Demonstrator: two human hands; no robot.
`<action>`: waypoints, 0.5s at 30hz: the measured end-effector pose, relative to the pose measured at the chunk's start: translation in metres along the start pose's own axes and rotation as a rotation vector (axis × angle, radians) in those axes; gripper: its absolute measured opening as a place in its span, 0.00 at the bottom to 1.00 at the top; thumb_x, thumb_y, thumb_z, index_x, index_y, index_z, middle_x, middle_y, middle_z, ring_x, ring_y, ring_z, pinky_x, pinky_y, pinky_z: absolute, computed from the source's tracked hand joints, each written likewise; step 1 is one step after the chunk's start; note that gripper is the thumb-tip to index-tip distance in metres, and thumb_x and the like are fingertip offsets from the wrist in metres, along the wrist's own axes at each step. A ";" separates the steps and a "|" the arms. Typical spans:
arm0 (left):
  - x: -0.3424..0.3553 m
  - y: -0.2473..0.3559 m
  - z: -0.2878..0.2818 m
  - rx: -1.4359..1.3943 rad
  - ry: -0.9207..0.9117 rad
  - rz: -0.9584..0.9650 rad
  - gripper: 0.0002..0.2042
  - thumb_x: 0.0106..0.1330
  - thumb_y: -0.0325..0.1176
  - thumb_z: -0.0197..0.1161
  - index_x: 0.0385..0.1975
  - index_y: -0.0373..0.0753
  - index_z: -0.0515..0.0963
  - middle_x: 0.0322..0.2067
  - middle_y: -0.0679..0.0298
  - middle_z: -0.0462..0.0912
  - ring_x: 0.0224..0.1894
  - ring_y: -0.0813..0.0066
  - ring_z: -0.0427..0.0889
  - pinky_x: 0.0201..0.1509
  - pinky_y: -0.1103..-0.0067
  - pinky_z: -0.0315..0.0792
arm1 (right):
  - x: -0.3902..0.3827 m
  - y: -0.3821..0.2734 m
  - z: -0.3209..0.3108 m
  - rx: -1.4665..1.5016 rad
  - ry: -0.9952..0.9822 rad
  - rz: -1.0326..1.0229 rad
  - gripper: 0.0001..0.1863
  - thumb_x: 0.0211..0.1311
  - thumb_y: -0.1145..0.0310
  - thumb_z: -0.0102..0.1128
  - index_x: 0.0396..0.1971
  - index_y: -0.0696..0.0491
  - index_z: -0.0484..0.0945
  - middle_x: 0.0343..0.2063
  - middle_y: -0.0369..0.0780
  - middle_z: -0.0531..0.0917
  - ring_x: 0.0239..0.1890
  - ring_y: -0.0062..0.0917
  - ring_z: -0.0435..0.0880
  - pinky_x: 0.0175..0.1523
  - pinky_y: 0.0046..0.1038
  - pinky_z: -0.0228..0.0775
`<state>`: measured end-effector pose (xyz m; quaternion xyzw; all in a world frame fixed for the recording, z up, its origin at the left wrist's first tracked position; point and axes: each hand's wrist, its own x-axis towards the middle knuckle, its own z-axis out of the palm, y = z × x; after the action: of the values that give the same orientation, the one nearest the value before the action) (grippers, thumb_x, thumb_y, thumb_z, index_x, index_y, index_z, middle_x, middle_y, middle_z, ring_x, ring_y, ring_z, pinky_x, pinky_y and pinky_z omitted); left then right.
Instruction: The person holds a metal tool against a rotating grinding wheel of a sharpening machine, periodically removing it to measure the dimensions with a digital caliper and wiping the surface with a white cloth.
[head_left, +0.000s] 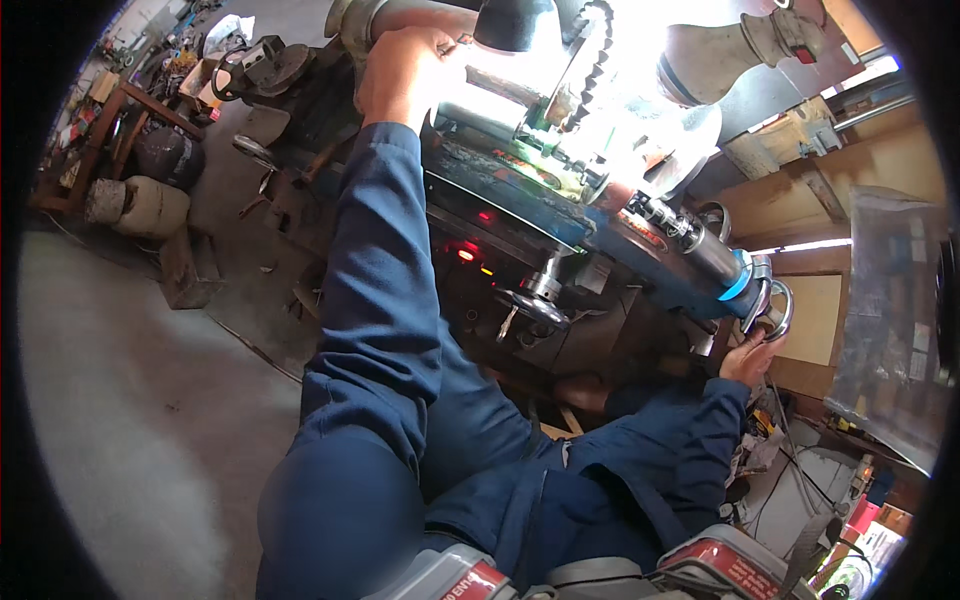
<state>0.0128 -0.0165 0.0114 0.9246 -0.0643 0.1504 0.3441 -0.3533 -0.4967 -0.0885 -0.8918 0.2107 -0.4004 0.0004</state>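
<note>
My left hand (408, 75) reaches across the top of a metalworking lathe (470, 190), beside a shiny metal cylinder (485, 103). Strong glare washes out its fingertips, so what they hold, if anything, is hidden. Right by those fingers is a black rounded part (516, 24). At the lathe's right end, my right hand (752, 358) has its fingers closed round the rim of a shiny metal handwheel (781, 310). Next to this wheel runs a dark barrel with a blue band (738, 277). A second handwheel (533, 308) sticks out from the lathe's front, near my knees.
A segmented flexible hose (592, 60) rises over the brightly lit lathe bed. On the left floor lie a gas cylinder (150, 208), a wooden box (190, 268) and a cable (255, 347). Wooden shelving (810, 185) and a hanging clear plastic sheet (888, 310) border the right side.
</note>
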 end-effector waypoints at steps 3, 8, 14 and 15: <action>-0.002 0.006 -0.004 0.030 -0.055 -0.050 0.15 0.52 0.42 0.72 0.39 0.45 0.86 0.29 0.55 0.86 0.29 0.64 0.86 0.36 0.69 0.78 | 0.005 -0.011 -0.005 0.008 -0.006 0.049 0.27 0.73 0.67 0.45 0.65 0.64 0.55 0.55 0.62 0.70 0.55 0.57 0.73 0.58 0.46 0.63; -0.002 0.005 -0.003 0.041 -0.038 0.000 0.16 0.53 0.43 0.71 0.40 0.47 0.86 0.31 0.55 0.86 0.32 0.61 0.86 0.39 0.68 0.78 | 0.009 -0.010 -0.008 0.001 -0.033 0.082 0.28 0.75 0.60 0.42 0.66 0.63 0.56 0.57 0.63 0.70 0.57 0.58 0.71 0.59 0.47 0.63; 0.000 0.003 -0.003 0.063 -0.035 -0.029 0.13 0.60 0.50 0.66 0.37 0.50 0.86 0.32 0.57 0.86 0.36 0.56 0.85 0.41 0.65 0.78 | 0.018 -0.028 -0.016 0.053 -0.084 0.123 0.29 0.75 0.58 0.41 0.66 0.62 0.56 0.55 0.62 0.72 0.56 0.57 0.73 0.58 0.46 0.65; 0.001 0.000 -0.002 0.082 -0.011 0.005 0.13 0.61 0.50 0.66 0.38 0.51 0.86 0.33 0.57 0.86 0.37 0.56 0.85 0.42 0.64 0.78 | 0.019 -0.027 -0.016 0.053 -0.084 0.118 0.29 0.75 0.58 0.41 0.66 0.62 0.56 0.55 0.62 0.72 0.56 0.57 0.73 0.58 0.46 0.65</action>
<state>0.0137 -0.0150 0.0128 0.9385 -0.0625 0.1487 0.3054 -0.3435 -0.4761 -0.0590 -0.8936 0.2519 -0.3673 0.0566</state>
